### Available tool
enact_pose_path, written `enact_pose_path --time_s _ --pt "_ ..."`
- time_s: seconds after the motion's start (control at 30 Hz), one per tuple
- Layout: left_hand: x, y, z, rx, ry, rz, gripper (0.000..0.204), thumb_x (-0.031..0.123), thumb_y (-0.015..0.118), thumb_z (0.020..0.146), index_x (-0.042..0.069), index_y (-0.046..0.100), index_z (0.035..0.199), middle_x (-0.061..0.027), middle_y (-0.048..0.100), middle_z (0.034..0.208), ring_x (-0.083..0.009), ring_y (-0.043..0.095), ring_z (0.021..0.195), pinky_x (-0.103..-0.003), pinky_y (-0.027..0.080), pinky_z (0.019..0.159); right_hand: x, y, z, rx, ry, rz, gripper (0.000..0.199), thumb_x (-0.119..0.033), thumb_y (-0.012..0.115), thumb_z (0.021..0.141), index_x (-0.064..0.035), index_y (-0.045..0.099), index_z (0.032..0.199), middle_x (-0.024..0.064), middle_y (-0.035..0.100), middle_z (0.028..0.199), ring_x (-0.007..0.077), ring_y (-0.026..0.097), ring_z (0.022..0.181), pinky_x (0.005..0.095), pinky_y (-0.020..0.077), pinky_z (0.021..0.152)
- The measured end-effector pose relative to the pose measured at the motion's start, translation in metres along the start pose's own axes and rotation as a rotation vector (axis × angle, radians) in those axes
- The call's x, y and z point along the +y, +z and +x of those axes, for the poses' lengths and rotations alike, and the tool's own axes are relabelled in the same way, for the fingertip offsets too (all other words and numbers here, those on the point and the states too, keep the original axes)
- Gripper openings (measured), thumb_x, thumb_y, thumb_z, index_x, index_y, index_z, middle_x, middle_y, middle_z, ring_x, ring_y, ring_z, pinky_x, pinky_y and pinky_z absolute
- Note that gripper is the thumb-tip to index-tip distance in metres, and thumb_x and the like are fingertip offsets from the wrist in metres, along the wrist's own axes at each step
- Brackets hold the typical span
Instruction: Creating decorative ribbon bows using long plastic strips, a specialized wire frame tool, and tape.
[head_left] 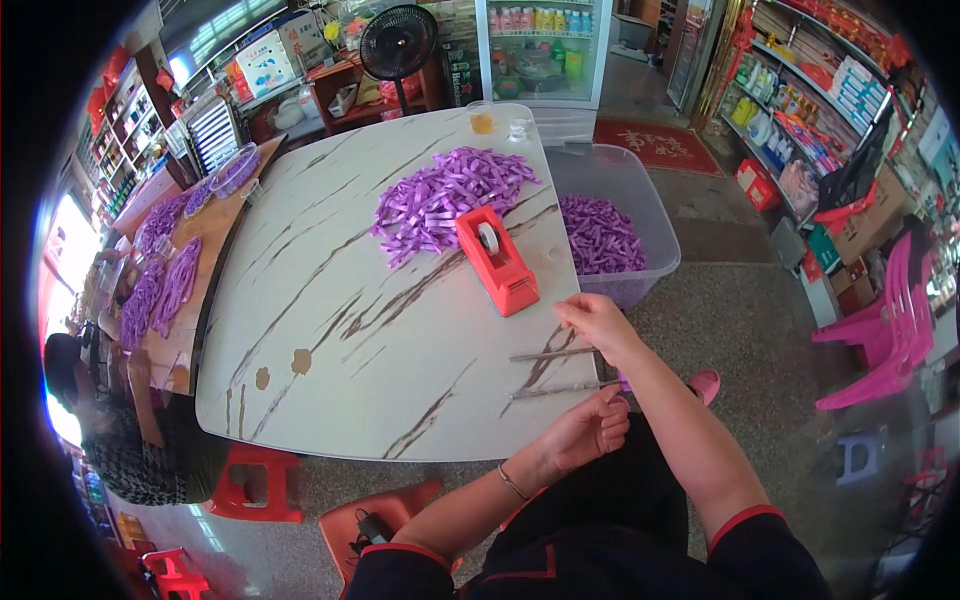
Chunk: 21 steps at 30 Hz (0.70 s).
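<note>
My left hand (590, 432) is closed by the table's near right edge, with a small purple ribbon strip (625, 382) showing at its fingertips. Above it, my right hand (597, 322) has thumb and forefinger pinched together; whatever may be between them is too small to make out. Two thin grey rods (552, 355) lie side by side on the tabletop, next to both hands. A red tape dispenser (513, 287) with a roll in it stands just beyond my right hand. Behind it is a heap of purple ribbon strips (440, 205).
A clear plastic bin (655, 265) holding more purple strips stands against the marbled table (330, 280) on the right. A cup of amber drink (481, 122) is at the far edge. Someone (130, 430) sits at a wooden table on the left. Red stools (258, 485) stand near.
</note>
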<state>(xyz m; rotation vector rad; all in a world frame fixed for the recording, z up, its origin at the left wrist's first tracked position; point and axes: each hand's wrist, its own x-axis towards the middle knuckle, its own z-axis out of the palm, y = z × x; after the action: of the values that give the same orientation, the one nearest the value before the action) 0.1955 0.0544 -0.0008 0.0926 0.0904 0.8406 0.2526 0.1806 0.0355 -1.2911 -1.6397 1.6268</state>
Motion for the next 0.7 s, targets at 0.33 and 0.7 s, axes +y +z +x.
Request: enact_pose_path --time_s 0.33,0.7 --pt "-0.001 -0.002 0.001 -0.003 -0.006 0.051 0.025 0.006 0.044 0.081 0.016 0.038 0.103 0.0028 0.033 0.067 -0.0095 0.035 0.059 -0.022 0.031 0.052 0.006 -0.009 0.015 -0.136 -0.242 -0.163 0.048 -0.017 0.061 0.084 -0.0091 0.042 0.127 0.0047 0.058 0.103 0.0098 0.055 0.086 0.0215 0.0435 0.071" --pt "-0.002 -0.001 0.000 0.010 0.017 0.022 0.034 0.007 0.045 0.082 0.010 0.039 0.115 0.0026 0.033 0.065 -0.0081 0.033 0.058 -0.020 0.032 0.054 -0.021 0.006 0.018 -0.151 -0.066 0.565 0.020 -0.010 0.054 0.084 -0.0030 0.052 0.102 0.0069 0.059 0.093 0.0091 0.056 0.079 0.0202 0.0466 0.070"
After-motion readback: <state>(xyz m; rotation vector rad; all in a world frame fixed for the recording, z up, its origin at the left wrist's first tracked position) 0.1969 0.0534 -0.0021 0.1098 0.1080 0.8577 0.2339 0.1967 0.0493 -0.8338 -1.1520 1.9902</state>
